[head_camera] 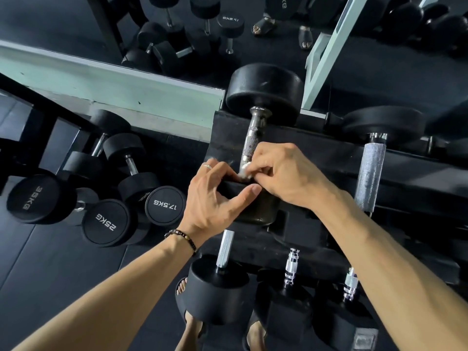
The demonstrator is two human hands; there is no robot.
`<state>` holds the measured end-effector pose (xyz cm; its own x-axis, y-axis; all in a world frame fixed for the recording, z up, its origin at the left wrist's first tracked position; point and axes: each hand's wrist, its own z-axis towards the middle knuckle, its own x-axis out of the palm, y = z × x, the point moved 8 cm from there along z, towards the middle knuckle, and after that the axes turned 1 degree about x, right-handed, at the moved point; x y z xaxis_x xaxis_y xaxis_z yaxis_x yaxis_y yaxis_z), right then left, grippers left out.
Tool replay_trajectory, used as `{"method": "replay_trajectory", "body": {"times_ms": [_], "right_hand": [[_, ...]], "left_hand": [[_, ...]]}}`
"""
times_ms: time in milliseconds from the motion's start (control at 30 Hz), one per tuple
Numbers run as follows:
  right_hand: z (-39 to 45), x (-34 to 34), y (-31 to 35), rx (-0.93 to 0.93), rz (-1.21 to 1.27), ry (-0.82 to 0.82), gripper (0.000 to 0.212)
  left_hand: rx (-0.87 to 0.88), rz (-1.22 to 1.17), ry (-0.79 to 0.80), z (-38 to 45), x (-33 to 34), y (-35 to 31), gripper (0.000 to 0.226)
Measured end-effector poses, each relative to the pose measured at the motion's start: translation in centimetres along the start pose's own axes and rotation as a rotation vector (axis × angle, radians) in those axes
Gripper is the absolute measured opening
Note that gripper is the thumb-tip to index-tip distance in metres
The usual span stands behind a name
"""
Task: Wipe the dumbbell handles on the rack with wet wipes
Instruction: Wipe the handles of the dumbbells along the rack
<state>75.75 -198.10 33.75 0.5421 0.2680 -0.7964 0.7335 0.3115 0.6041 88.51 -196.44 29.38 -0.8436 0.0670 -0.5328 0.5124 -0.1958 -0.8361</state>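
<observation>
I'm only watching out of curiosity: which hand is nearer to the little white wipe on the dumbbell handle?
Right. The right hand pinches the wipe against the near end of the dumbbell handle. The left hand grips the rubber head just beside and below it.

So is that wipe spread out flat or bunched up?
Bunched up. The wipe is a small wad pinched in the right hand against the handle.

A black rack (316, 158) carries several dumbbells (263, 97), while other dumbbells (109, 221) lie on the dark floor (50, 262).
</observation>
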Motion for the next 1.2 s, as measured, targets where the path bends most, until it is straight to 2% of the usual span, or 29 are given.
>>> {"method": "replay_trajectory", "body": {"times_ms": [67,200,233,367,467,533,600,733,933,1000,1100,1133,1200], "right_hand": [[0.7,-1.1,-0.1,-0.014,-0.019,-0.102,0.019],[1.6,-4.1,-1.9,0.158,0.021,-0.569,0.014],[1.0,-3.7,-1.9,0.200,0.040,-0.605,0.012],[-1.2,-1.1,0.1,0.240,0.107,-0.479,0.008],[0.8,-2.9,-1.0,0.303,0.005,-0.659,0.020],[2.0,-3.6,-2.2,0.391,-0.002,-0.742,0.020],[0.9,-2.8,-2.1,0.401,0.004,-0.721,0.017],[-2.7,-0.9,-2.2,0.476,0.189,-0.470,0.015],[0.1,-3.3,-3.6,0.483,0.277,-0.720,0.011],[-0.8,-2.3,-3.3,0.496,0.254,-0.616,0.012],[-2.8,0.1,-2.9,0.562,0.251,-0.347,0.015],[-3.0,0.2,-3.0,0.576,0.255,-0.326,0.015],[-2.4,-0.5,-3.9,0.598,0.262,-0.438,0.016]], "left_hand": [[-0.003,0.007,0.004,0.0,0.0,0.0,0.054],[-0.015,0.012,0.008,-0.1,0.0,0.0,0.057],[-0.015,0.014,0.010,0.0,0.0,0.0,0.058],[-0.020,0.020,0.014,0.0,0.1,0.0,0.061],[-0.029,0.004,0.018,-0.1,0.1,-0.1,0.061],[-0.029,0.000,0.022,0.0,0.1,0.0,0.060],[-0.024,-0.003,0.027,0.0,0.1,0.0,0.060],[-0.009,-0.002,0.026,0.1,0.0,0.0,0.059],[-0.002,0.002,0.026,0.1,0.0,0.0,0.058],[-0.010,-0.002,0.032,0.1,0.0,0.1,0.058],[0.001,0.009,0.031,0.2,0.0,0.0,0.057],[0.003,0.011,0.032,0.2,0.1,0.0,0.057],[0.005,0.005,0.033,0.2,0.1,0.0,0.057]]}}
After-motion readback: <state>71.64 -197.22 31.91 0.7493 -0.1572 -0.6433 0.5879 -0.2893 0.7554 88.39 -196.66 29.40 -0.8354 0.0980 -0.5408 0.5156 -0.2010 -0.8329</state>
